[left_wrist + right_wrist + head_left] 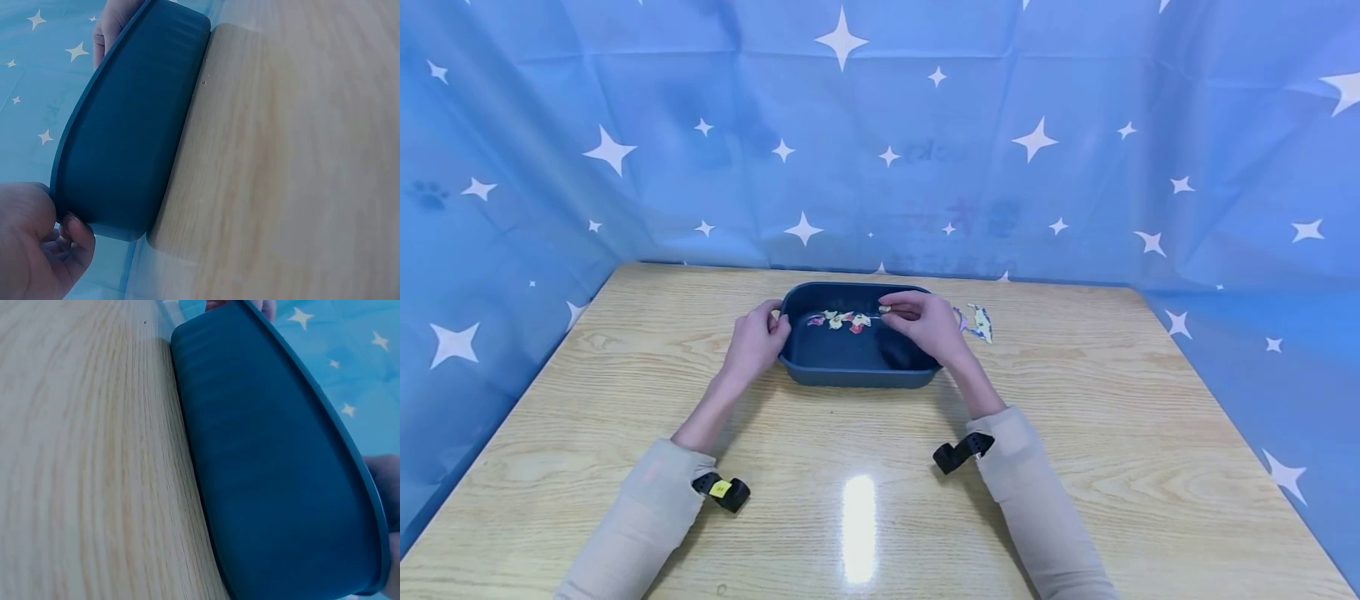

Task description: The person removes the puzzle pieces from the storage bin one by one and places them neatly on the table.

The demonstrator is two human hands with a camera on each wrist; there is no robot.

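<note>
A dark blue rectangular basin (861,377) sits on the table. At its left end, my left hand (755,340) grips the rim with thumb and fingers; the left wrist view shows this hand (34,247) at the corner of the basin (131,131). Over the right part of the basin, my right hand (931,325) pinches a small pale piece (884,309) between thumb and fingertips. Several small crumpled-looking pieces (837,322), pale yellow, pink and red, lie on the basin floor. In the right wrist view the basin wall (269,456) hides most of the right hand (389,487).
Right of the basin, a crumpled pale and purple scrap (981,323) lies on the wooden table (1075,400), with a purple bit partly behind the right hand. A blue star-patterned curtain (730,167) stands behind the table and along both sides.
</note>
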